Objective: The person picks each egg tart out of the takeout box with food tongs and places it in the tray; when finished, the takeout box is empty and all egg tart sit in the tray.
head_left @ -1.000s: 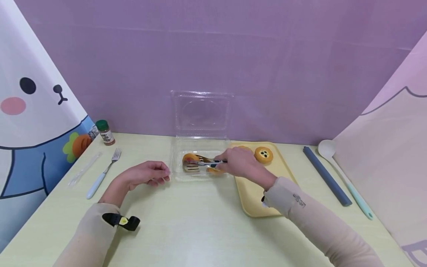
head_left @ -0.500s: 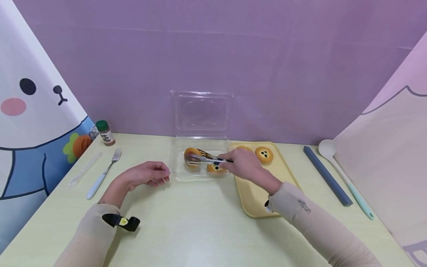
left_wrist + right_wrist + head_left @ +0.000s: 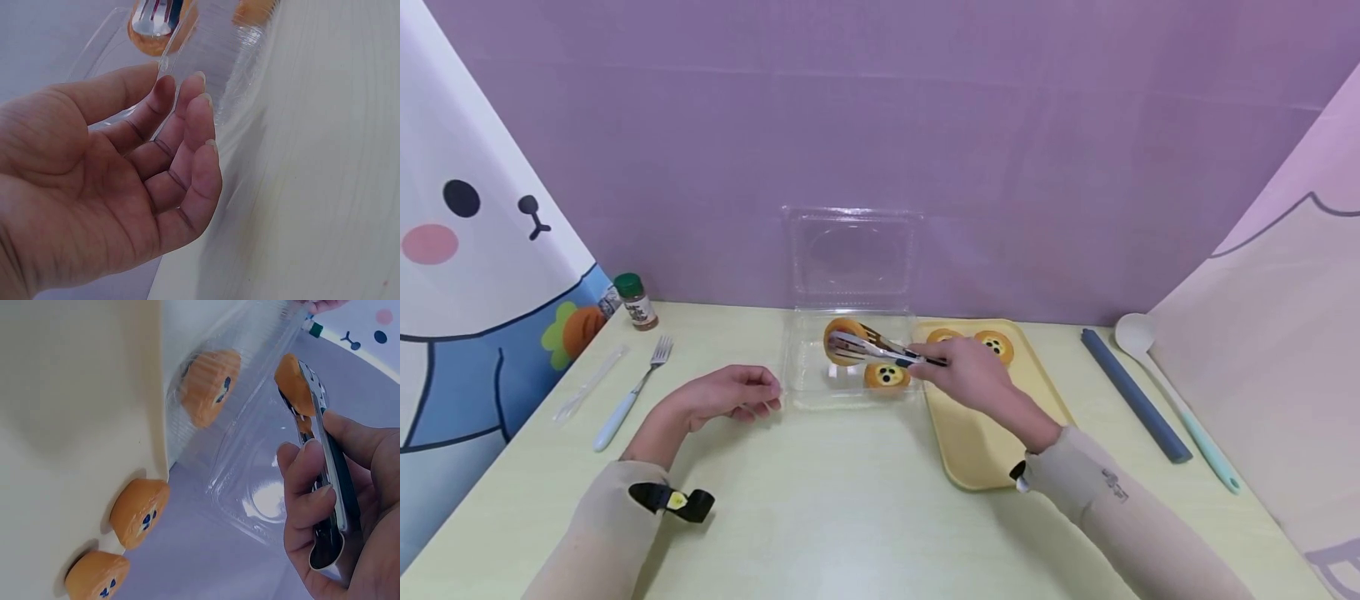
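My right hand point(image 3: 966, 372) grips metal serving tongs point(image 3: 331, 469), whose slotted ends clasp an orange-brown bun point(image 3: 290, 381) turned on its side. In the head view this bun overlaps the clear plastic container point(image 3: 805, 396), which stands with its lid raised at the back. Inside, at the right, lies another round bun point(image 3: 887, 376) with a pale top and dark spots. My left hand point(image 3: 119, 169) is at the container's near left side, thumb and forefinger tips pinching its edge, the other fingers curved loosely.
A yellow tray point(image 3: 970, 467) beside the container bears two spotted buns point(image 3: 995, 345). Farther right are a dark blue bar point(image 3: 1135, 395) and a ladle point(image 3: 1138, 336). On the left lie a fork point(image 3: 636, 392) and a clear wrapped utensil point(image 3: 591, 383), with a green-capped jar point(image 3: 636, 302) behind.
My right hand has drawn back slightly to the right, lifting the tongs and the bun up from the container's left part. The other bun there now shows fully. My left hand stays put.
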`<state>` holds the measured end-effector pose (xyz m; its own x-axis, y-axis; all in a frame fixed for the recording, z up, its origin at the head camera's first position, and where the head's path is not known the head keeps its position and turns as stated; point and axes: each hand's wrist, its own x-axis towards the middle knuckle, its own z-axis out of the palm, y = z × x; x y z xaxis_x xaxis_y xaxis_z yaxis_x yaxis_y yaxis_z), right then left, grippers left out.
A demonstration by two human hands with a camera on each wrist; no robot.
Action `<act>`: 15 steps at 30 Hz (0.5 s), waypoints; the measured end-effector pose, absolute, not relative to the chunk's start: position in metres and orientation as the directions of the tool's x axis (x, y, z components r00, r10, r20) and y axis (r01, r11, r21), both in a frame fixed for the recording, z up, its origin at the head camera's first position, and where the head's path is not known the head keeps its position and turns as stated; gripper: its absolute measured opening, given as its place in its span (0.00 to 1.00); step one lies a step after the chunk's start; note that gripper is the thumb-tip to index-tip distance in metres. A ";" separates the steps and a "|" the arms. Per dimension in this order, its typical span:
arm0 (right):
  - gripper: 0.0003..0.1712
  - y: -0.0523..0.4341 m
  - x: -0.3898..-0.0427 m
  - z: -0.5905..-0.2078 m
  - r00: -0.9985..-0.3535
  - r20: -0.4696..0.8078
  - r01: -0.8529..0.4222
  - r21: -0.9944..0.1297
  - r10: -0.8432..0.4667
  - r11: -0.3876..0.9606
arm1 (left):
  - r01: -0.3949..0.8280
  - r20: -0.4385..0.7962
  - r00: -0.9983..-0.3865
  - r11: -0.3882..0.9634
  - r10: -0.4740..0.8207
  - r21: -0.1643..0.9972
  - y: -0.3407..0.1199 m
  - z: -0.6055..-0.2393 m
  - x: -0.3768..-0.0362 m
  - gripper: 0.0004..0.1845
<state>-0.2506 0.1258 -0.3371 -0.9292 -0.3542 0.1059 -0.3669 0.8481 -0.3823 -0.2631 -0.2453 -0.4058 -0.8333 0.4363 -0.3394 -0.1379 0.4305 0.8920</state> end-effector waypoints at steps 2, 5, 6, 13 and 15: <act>0.23 0.131 -0.249 -0.336 -0.930 0.121 -0.366 -0.379 -0.346 0.850 | -0.133 -0.336 -0.833 0.430 0.440 0.893 -0.245 -0.405 -0.263 0.19; 0.23 0.137 -0.247 -0.335 -0.933 0.132 -0.361 -0.382 -0.336 0.851 | -0.130 -0.335 -0.833 0.431 0.441 0.893 -0.245 -0.405 -0.263 0.19; 0.23 0.140 -0.246 -0.335 -0.934 0.136 -0.358 -0.382 -0.331 0.852 | -0.129 -0.334 -0.832 0.431 0.442 0.893 -0.245 -0.405 -0.263 0.19; 0.22 0.157 -0.240 -0.332 -0.939 0.179 -0.344 -0.424 -0.295 0.838 | -0.125 -0.330 -0.832 0.431 0.445 0.894 -0.245 -0.406 -0.263 0.18; 0.22 0.162 -0.238 -0.329 -0.939 0.185 -0.343 -0.433 -0.291 0.833 | -0.125 -0.331 -0.832 0.431 0.445 0.894 -0.245 -0.406 -0.263 0.18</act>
